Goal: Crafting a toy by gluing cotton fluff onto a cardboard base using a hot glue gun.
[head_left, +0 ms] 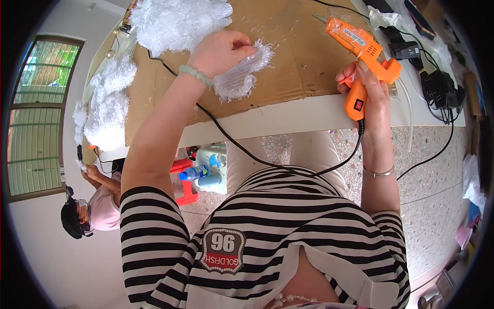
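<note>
My right hand point(377, 98) is wrapped round the handle of an orange hot glue gun point(368, 49). Its metal nozzle points to the far left, over the cardboard, and a black cord runs from the handle's base. My left hand point(222, 54) has its fingers curled together on a small white fringed fabric piece point(236, 82), which lies on the brown cardboard point(298, 67). The fingertips are partly hidden, so their exact hold on the fringe does not show. Just beyond the left hand lies a large heap of white fluffy pieces point(177, 23).
More white fluff point(110, 100) sits at the table's left edge. Black adapters and cables point(437, 87) crowd the right side. The gun's cord crosses in front of me. Below the table are a red stool point(185, 193) and a blue-capped bottle point(194, 172). Another person point(103, 206) works at the left.
</note>
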Demonstrator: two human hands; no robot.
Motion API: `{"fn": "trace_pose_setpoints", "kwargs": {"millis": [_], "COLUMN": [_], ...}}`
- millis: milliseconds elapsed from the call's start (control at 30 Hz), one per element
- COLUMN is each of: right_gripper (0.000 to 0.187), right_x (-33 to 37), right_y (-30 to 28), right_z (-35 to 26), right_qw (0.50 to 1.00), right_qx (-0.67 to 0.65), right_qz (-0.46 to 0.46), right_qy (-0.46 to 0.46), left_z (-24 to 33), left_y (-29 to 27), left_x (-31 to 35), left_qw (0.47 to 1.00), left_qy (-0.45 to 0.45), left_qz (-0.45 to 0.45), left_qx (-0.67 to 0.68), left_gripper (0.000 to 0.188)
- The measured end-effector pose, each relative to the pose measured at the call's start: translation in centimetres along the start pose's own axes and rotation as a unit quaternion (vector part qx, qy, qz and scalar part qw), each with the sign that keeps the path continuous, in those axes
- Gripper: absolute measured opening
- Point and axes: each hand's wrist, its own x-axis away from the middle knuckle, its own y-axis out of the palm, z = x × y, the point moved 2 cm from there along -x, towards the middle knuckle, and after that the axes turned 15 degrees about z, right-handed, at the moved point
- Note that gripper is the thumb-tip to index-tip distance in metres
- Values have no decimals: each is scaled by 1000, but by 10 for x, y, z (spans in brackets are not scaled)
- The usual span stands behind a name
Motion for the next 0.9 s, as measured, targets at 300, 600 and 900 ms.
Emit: {"fn": "trace_pose_setpoints", "kwargs": {"millis": [300, 600, 900], "right_gripper": [29, 26, 24], "right_x": [3, 3, 3], "right_y": [4, 9, 1], "right_z": [-3, -3, 3], "right_qw": [999, 1000, 998], "right_qx": [19, 2, -12], "right_qz": [36, 10, 54], "right_qy": [-13, -12, -17], "left_z": [-14, -1, 17], "left_y": [7, 2, 0], "left_x": [-1, 10, 18], "left_qw": [980, 996, 971], "left_qy": [-24, 16, 194], "left_qz": [79, 90, -8], "left_qx": [179, 9, -137], "left_gripper": [20, 22, 17]}}
